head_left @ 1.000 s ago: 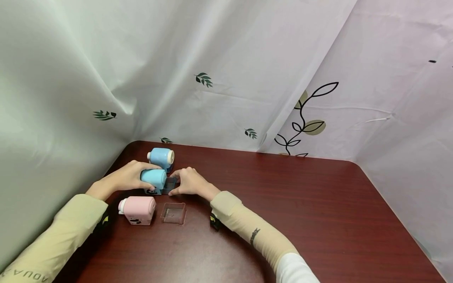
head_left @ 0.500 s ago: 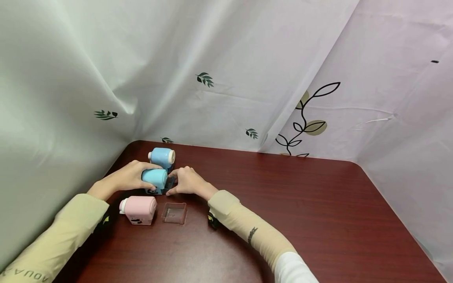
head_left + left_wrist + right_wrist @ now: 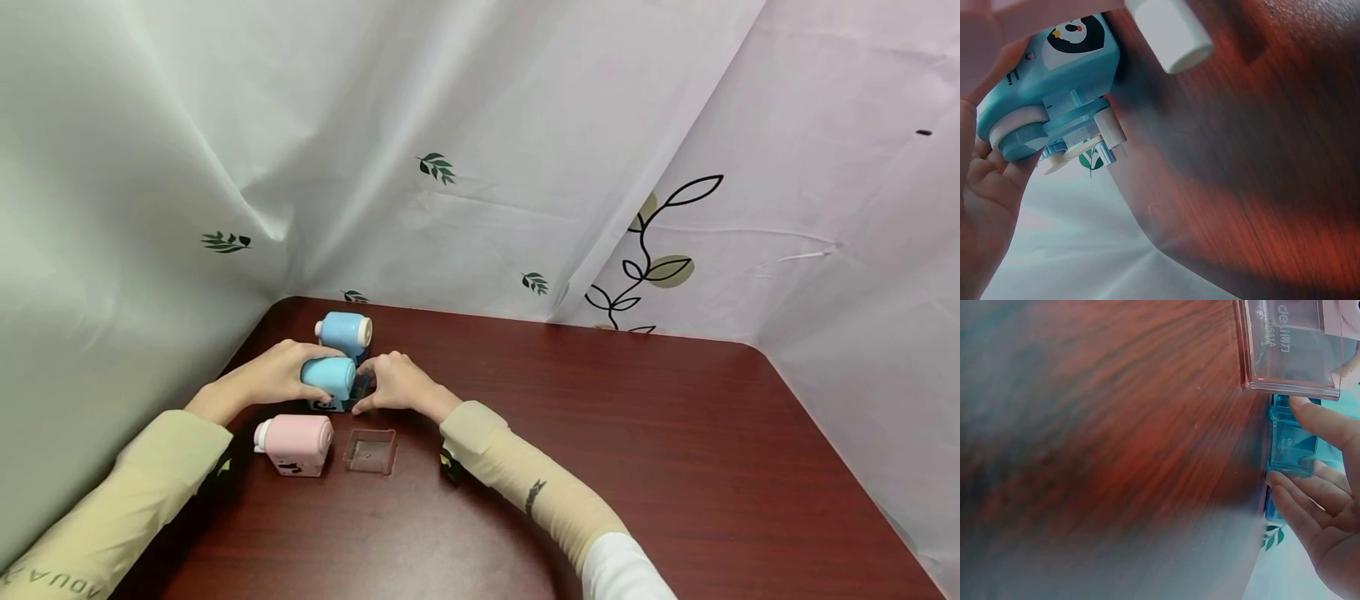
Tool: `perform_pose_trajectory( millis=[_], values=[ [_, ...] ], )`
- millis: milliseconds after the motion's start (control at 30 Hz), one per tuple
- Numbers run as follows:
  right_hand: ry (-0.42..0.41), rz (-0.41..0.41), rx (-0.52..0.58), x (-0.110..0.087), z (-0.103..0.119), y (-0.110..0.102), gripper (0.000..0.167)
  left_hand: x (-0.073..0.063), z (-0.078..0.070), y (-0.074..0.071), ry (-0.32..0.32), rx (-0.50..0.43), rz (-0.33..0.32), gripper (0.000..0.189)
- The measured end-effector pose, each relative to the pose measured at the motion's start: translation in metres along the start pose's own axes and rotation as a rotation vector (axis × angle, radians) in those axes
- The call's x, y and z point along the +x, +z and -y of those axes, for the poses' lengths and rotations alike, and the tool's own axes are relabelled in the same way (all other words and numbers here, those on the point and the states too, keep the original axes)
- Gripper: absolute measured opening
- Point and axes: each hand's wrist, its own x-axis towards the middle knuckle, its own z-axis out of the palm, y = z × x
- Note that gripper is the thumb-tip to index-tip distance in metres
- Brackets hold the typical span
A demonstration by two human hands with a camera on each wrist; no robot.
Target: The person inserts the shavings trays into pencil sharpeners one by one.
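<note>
My left hand (image 3: 273, 372) grips a teal pencil sharpener (image 3: 328, 377) from behind and over its side; a panda print shows on its body (image 3: 1079, 62) in the left wrist view. At its front, my right hand (image 3: 397, 383) pinches the see-through blue shavings drawer (image 3: 1293, 447) between thumb and fingers. That drawer sits at the sharpener's front opening; how deep it is in cannot be told. Nearer to me stands a pink pencil sharpener (image 3: 297, 442), and its see-through pink shavings drawer (image 3: 371, 452) lies apart to its right on the table.
A blue pencil sharpener (image 3: 345, 332) with a cream front stands just behind the teal one. The dark red wooden table (image 3: 600, 450) stretches off to the right. White patterned curtains (image 3: 480, 233) hang along its back and sides.
My right hand has moved slightly left, bringing the blue drawer closer into the teal sharpener. The left hand keeps its grip; the last half second shows hardly any motion.
</note>
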Motion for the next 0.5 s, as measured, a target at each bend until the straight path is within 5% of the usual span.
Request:
perform_pose_trajectory(
  millis=[500],
  values=[
    [0.052,0.003,0.036,0.0031,0.0031,0.0004,0.061,0.0013,-0.003,-0.0013,-0.001,-0.004,0.008,0.058]
  ],
)
